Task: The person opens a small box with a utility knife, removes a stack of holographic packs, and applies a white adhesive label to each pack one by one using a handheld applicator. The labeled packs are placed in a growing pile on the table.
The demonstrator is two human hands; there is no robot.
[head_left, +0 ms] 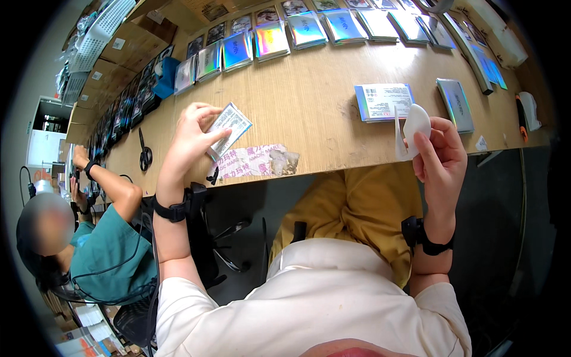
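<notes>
While a co-worker [101,238] in green sits at far left, the left hand [193,134] pinches a small card pack [229,126] above the wooden table [309,101]; a torn wrapper [256,160] lies beside it, and the right hand [443,157] grips a white sleeve [410,128] at the table's edge.

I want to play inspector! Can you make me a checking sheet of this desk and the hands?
Surface: wooden table, mostly bare in the middle.
Job's things: small card pack in the left hand; white peeled piece in the right hand.
Clutter: torn wrapper, scissors, shiny card stacks, flat pack.
Grippers: both hands pinching their items; black wristbands on.
Cables: thin black cable beside a co-worker.
Surroundings: cardboard boxes, seated co-worker.
</notes>
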